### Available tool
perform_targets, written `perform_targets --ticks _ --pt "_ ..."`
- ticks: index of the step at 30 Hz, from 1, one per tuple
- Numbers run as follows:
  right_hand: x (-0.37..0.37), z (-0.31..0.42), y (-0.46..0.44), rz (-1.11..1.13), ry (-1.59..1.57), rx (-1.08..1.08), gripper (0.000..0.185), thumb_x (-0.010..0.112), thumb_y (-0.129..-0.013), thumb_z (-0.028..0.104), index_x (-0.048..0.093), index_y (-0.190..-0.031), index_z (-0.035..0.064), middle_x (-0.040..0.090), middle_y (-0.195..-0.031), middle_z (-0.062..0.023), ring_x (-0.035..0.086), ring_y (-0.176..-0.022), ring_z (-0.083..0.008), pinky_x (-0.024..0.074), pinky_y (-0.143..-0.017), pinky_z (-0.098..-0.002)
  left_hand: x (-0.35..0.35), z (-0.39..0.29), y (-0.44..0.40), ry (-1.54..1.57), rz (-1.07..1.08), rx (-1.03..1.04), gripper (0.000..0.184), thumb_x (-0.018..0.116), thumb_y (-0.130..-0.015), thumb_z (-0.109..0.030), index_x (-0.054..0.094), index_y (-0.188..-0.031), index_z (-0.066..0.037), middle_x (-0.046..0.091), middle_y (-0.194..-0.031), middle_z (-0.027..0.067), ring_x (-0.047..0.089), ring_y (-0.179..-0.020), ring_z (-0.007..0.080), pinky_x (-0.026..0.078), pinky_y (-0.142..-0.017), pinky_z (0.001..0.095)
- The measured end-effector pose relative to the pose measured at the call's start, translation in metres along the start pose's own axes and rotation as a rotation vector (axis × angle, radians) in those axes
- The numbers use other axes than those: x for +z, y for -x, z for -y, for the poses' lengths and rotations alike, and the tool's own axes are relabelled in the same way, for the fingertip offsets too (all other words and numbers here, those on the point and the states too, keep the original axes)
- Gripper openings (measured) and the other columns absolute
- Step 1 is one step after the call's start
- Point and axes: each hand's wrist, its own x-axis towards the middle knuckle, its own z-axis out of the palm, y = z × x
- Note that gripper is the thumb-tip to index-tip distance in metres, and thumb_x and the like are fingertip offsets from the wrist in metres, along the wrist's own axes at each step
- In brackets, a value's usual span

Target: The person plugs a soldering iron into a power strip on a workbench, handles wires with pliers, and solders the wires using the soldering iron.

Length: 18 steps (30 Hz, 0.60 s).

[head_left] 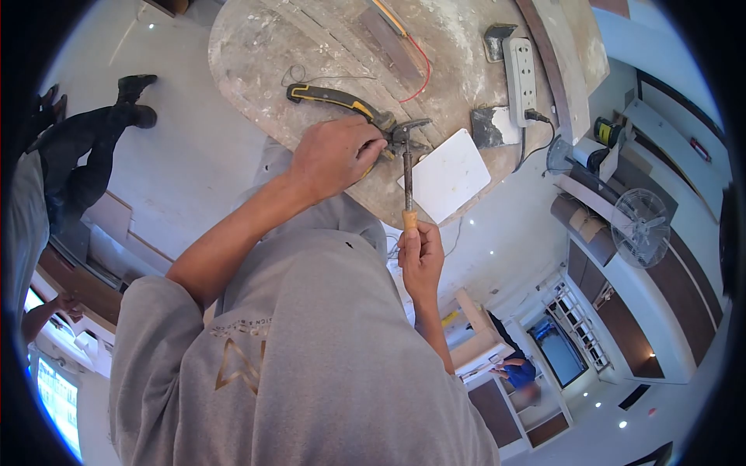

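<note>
My right hand [422,252] is closed round the yellow handle of a soldering iron [409,180], whose metal shaft points up toward the worn round table. Near the table's front edge my left hand [336,155] is curled, its thumb and fingertips together beside a yellow-and-black tool; what they pinch, if anything, is hidden. The black-and-yellow pliers-like tool [334,95] extends behind that hand. A small dark metal piece [412,126] lies by the iron's upper end. The white square plate [451,177] is just right of the iron.
The table [256,46] carries a white power strip [521,78] with a black plug, a dark block [493,126], and a tool with a red wire [426,66]. A fan [641,225] stands right. Other people are visible at left and lower right.
</note>
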Motion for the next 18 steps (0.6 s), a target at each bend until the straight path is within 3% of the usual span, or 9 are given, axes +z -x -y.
perform_targets --ticks 16,18 --pt "-0.0023 -0.0019 0.0000 0.015 0.048 -0.017 0.019 0.056 -0.106 0.019 0.059 -0.111 0.0016 0.060 -0.075 0.0002 0.048 -0.058 -0.0034 0.0374 -0.053 -0.0221 -0.0009 -0.0022 -0.0010 0.027 0.013 -0.043 0.012 0.073 -0.090 -0.015 0.073 -0.094 -0.003 0.068 -0.086 0.0107 0.067 -0.070 0.0271 0.053 -0.064 0.0359" --pt "-0.0022 -0.0013 -0.0002 0.016 0.053 -0.016 0.019 0.056 -0.106 0.019 0.059 -0.111 0.0015 0.061 -0.075 0.0001 0.048 -0.058 -0.0033 0.0372 -0.052 -0.0221 0.0001 -0.0025 -0.0009 0.041 0.006 -0.060 0.012 0.072 -0.089 -0.018 0.073 -0.090 -0.006 0.067 -0.084 0.0096 0.066 -0.074 0.0302 0.053 -0.067 0.0398"
